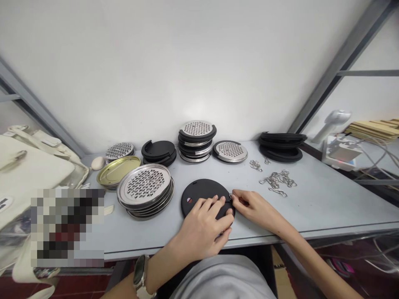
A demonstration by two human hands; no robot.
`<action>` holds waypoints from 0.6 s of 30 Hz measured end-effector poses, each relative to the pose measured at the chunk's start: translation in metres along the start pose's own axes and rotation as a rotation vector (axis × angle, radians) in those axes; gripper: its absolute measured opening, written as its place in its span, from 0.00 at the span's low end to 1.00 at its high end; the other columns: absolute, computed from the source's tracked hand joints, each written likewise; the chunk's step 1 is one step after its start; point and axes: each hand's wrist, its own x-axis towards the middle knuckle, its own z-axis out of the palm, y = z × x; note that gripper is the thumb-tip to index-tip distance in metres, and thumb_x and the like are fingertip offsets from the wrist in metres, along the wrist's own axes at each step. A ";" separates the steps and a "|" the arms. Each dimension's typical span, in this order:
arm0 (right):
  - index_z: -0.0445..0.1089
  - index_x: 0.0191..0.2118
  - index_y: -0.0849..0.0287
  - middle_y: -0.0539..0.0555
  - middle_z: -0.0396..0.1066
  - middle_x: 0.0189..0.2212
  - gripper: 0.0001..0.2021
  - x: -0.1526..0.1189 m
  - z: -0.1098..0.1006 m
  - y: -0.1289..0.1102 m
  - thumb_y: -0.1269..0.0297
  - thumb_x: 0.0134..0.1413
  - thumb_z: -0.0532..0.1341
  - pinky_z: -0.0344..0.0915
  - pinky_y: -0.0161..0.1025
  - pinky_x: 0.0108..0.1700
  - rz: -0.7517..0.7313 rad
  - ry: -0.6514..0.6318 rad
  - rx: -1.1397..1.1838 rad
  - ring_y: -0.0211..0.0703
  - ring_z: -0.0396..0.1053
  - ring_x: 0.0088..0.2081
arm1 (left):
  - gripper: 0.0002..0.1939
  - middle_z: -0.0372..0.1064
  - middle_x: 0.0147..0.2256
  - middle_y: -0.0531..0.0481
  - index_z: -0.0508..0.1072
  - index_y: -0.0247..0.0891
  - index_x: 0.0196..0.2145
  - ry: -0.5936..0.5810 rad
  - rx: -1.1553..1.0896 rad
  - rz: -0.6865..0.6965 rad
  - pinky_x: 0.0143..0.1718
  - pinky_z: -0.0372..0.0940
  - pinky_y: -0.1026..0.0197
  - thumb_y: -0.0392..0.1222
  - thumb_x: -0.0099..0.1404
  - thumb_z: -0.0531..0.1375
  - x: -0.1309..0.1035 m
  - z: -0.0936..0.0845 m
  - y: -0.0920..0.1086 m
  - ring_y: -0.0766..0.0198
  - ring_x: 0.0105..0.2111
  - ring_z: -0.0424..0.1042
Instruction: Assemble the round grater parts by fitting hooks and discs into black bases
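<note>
A black round plastic cover (204, 187) with a small red-and-white mark lies flat on the table, close to its front edge. My left hand (205, 226) rests over its near right part with bent fingers, holding it against the table. At the cover's right edge, my right hand (251, 205) has thumb and forefinger pinched on a small metal clip (231, 195), mostly hidden by the fingertips. Loose metal wire clips (279, 179) lie in a heap beyond my right hand. Left of the cover stands a stack of round metal grater plates (146, 187).
Along the wall stand gold-coloured discs (118, 171), black covers (158, 150), stacked black-rimmed graters (197, 129), a single grater disc (230, 151) and black rings (280, 153). A cream bag (37, 166) is at far left. Cables and a white device (343, 151) are at right.
</note>
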 end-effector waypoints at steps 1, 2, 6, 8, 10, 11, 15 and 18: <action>0.48 0.23 0.57 0.44 0.51 0.17 0.15 0.000 0.000 0.000 0.61 0.59 0.48 0.45 0.34 0.25 -0.001 0.001 -0.004 0.34 0.49 0.21 | 0.16 0.60 0.56 0.41 0.65 0.40 0.52 0.001 0.001 0.000 0.51 0.57 0.49 0.44 0.68 0.49 0.000 0.000 0.000 0.51 0.56 0.59; 0.49 0.23 0.57 0.44 0.52 0.17 0.15 0.000 0.000 0.000 0.61 0.59 0.48 0.45 0.34 0.25 -0.004 0.001 -0.007 0.34 0.49 0.21 | 0.16 0.60 0.56 0.41 0.65 0.40 0.52 0.002 0.001 0.000 0.51 0.57 0.49 0.44 0.68 0.49 0.000 0.000 0.000 0.51 0.56 0.59; 0.48 0.23 0.57 0.44 0.51 0.17 0.14 0.000 0.000 0.002 0.61 0.59 0.48 0.45 0.34 0.25 -0.021 -0.005 -0.018 0.34 0.48 0.21 | 0.16 0.60 0.56 0.40 0.66 0.40 0.51 0.009 0.012 0.000 0.50 0.57 0.48 0.43 0.68 0.50 0.001 -0.001 0.001 0.51 0.55 0.59; 0.48 0.23 0.57 0.44 0.51 0.17 0.14 0.000 0.000 0.003 0.61 0.59 0.48 0.45 0.33 0.25 -0.027 -0.008 -0.022 0.34 0.48 0.21 | 0.16 0.61 0.56 0.40 0.66 0.40 0.51 0.015 0.020 0.000 0.49 0.57 0.48 0.43 0.68 0.50 0.001 -0.001 0.001 0.51 0.56 0.59; 0.48 0.23 0.57 0.43 0.50 0.17 0.14 0.000 -0.001 0.003 0.62 0.59 0.48 0.45 0.33 0.25 -0.031 -0.015 -0.026 0.34 0.47 0.21 | 0.16 0.61 0.56 0.40 0.66 0.40 0.51 0.019 0.026 0.000 0.49 0.57 0.48 0.43 0.68 0.50 0.001 -0.001 0.002 0.51 0.55 0.59; 0.48 0.23 0.56 0.43 0.50 0.17 0.13 0.000 -0.001 0.003 0.62 0.59 0.48 0.45 0.33 0.25 -0.032 -0.019 -0.028 0.34 0.47 0.21 | 0.16 0.61 0.56 0.41 0.66 0.41 0.51 0.020 0.028 0.001 0.49 0.57 0.48 0.43 0.68 0.50 0.001 -0.001 0.002 0.51 0.55 0.60; 0.48 0.24 0.56 0.43 0.50 0.17 0.13 0.000 -0.001 0.004 0.63 0.59 0.48 0.46 0.33 0.25 -0.038 -0.023 -0.041 0.33 0.47 0.21 | 0.15 0.61 0.56 0.41 0.66 0.41 0.50 0.023 0.033 -0.004 0.49 0.57 0.47 0.44 0.68 0.50 0.000 -0.001 0.002 0.51 0.55 0.59; 0.48 0.24 0.56 0.43 0.50 0.16 0.13 -0.001 0.000 0.004 0.63 0.59 0.48 0.46 0.33 0.25 -0.040 -0.016 -0.052 0.34 0.47 0.20 | 0.15 0.60 0.56 0.41 0.66 0.41 0.51 0.020 0.035 -0.007 0.49 0.56 0.47 0.44 0.68 0.50 0.000 -0.001 0.002 0.51 0.56 0.59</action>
